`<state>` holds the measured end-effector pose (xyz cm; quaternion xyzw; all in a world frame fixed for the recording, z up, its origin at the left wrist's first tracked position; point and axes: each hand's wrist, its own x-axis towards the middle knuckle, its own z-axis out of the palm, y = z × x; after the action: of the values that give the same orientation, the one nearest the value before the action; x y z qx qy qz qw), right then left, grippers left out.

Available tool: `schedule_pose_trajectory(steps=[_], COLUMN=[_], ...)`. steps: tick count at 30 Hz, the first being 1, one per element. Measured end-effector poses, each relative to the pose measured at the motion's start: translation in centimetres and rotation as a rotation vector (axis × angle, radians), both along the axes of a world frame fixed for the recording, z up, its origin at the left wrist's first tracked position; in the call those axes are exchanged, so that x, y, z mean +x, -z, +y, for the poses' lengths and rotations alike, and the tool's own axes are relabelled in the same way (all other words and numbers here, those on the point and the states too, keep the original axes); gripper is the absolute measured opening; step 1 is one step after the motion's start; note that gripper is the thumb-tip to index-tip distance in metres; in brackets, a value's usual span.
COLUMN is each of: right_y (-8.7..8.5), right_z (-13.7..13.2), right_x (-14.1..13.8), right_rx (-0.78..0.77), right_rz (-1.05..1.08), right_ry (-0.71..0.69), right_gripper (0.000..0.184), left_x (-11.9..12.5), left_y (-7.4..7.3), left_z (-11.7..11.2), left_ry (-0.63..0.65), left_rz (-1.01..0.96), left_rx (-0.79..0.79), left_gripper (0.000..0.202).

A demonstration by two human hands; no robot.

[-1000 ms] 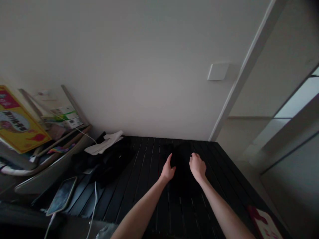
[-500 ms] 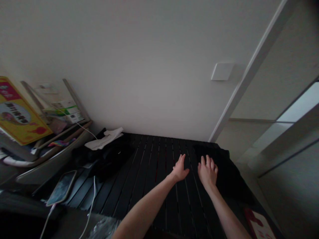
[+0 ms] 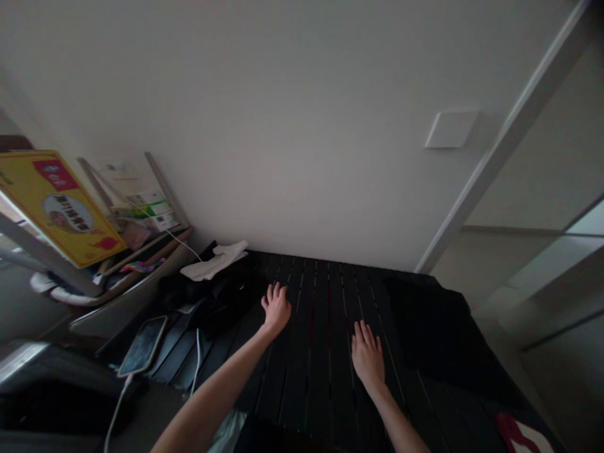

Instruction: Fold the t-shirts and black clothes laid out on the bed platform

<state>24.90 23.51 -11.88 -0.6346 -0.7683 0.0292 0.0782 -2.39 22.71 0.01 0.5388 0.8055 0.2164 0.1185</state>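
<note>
My left hand is open, fingers spread, beside the right edge of a dark bundle of cloth. Whether it touches the bundle I cannot tell. My right hand, its fingers stretched out and holding nothing, is over the black slatted table. To the right of that hand, a black cloth lies flat along the table's right side. A white cloth rests on top of the dark bundle.
A phone with a white cable lies at the left. Beyond it are a yellow box and a chair-like frame. A wall backs the table. A red and white item is at the bottom right.
My left hand has moved left, from near the right hand to the dark bundle. My right hand has shifted left, away from the black cloth. The view has turned slightly left.
</note>
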Motion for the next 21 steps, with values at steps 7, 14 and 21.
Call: schedule_pose_trajectory(steps=[7,14,21], right_y=[0.7,0.3,0.0], right_z=[0.2,0.1,0.2], right_x=[0.0,-0.2,-0.3], right_rx=[-0.013,-0.011,-0.02], right_rz=[0.016,0.024,0.002], right_ry=[0.003,0.008,0.017], right_gripper=[0.055,0.056,0.056], left_x=[-12.0,-19.3,-19.5], left_y=[-4.0,-4.7,-5.2], left_z=[0.9,0.2,-0.2], left_ry=[-0.327,-0.424,-0.379], left_rz=[0.433,0.374,0.366], left_rx=[0.118,-0.043,0.028], left_gripper=[0.047,0.038,0.037])
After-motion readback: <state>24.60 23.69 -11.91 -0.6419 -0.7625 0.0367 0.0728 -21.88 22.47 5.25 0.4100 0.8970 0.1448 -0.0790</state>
